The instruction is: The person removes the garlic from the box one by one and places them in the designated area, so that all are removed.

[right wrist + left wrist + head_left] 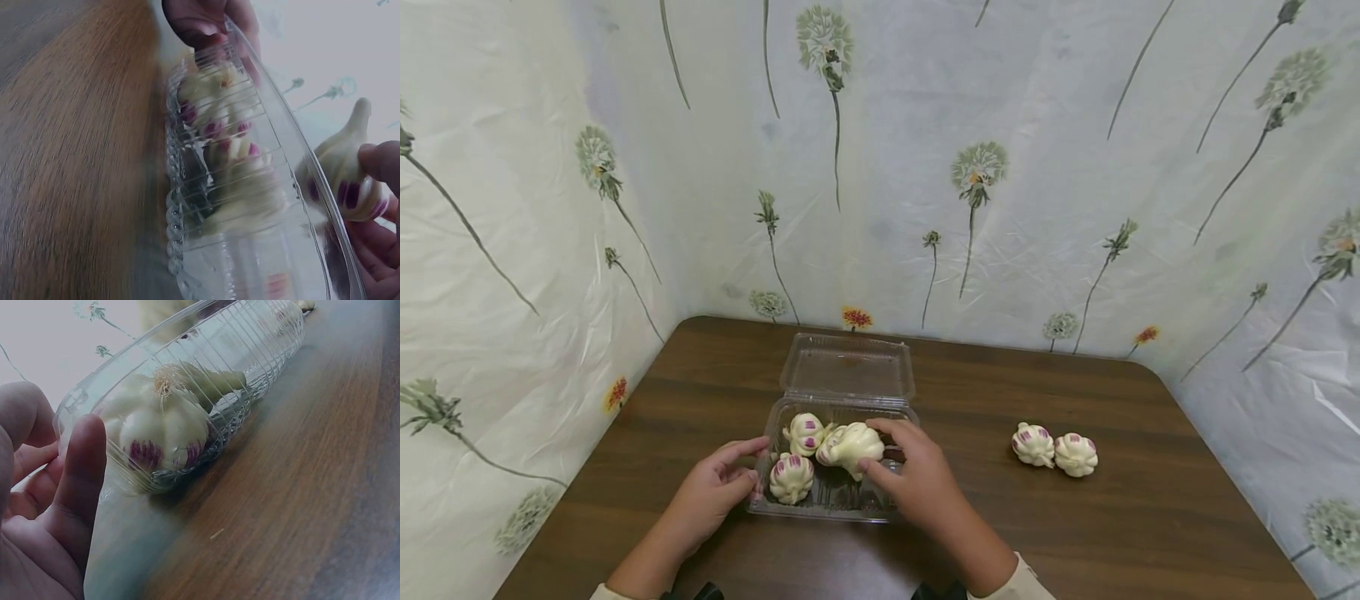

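Observation:
A clear plastic clamshell container (880, 513) lies with its lid folded back on the brown table. My left hand (715, 492) pinches its left rim between thumb and fingers. Two white garlic bulbs with purple patches, one farther back (806, 433) and one nearer (791, 479), sit in the left part. My right hand (922, 477) grips another garlic bulb (861, 443) over the container's middle. In the right wrist view this held garlic bulb (344, 169) is by the rim, stem up. It partly hides a further bulb in the head view.
Two more garlic bulbs, a left one (1033, 444) and a right one (1076, 455), stand side by side on the table (985, 533) to the right. The open lid (848, 367) lies toward the back. A flower-patterned sheet (887, 167) hangs behind the table.

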`<state>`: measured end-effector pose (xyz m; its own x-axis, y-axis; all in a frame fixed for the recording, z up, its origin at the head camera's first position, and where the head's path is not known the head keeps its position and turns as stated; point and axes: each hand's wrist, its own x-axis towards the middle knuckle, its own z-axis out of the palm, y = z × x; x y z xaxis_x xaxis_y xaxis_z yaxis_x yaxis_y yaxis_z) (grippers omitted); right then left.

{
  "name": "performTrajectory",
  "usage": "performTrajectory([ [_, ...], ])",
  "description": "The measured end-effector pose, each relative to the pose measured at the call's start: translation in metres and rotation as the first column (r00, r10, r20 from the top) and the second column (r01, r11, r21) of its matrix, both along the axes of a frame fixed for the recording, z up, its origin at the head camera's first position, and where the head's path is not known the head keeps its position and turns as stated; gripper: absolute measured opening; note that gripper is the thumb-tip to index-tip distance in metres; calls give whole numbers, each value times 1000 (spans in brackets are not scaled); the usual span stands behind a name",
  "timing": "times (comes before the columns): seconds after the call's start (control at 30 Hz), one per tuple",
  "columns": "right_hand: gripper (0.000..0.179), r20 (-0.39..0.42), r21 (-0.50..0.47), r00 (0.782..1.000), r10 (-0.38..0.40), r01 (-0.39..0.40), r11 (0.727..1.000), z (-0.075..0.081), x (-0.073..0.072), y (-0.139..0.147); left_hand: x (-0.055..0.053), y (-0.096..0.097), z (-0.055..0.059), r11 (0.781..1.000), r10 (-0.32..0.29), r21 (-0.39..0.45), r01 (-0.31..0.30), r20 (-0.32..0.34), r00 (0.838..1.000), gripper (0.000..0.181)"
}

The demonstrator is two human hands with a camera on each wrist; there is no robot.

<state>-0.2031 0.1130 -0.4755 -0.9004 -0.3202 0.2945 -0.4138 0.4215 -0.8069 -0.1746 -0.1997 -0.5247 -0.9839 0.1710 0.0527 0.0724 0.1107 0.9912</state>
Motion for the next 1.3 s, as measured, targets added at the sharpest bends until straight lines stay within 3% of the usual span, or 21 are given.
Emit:
performTrajectory([
  [0.27, 50, -19, 3, 998, -67, 67, 998, -4, -2, 7, -2, -1, -1, 1000, -6, -13, 5, -18, 1000, 46],
  [0.7, 51, -19, -25, 994, -112, 111, 993, 0, -3, 21, 2, 1, 4, 1000, -15, 10, 15, -14, 1000, 47],
  [1.3, 51, -10, -13, 993, -114, 114, 993, -1, -2, 35, 2, 3, 5, 1000, 13, -21, -12, 17, 1000, 47],
])
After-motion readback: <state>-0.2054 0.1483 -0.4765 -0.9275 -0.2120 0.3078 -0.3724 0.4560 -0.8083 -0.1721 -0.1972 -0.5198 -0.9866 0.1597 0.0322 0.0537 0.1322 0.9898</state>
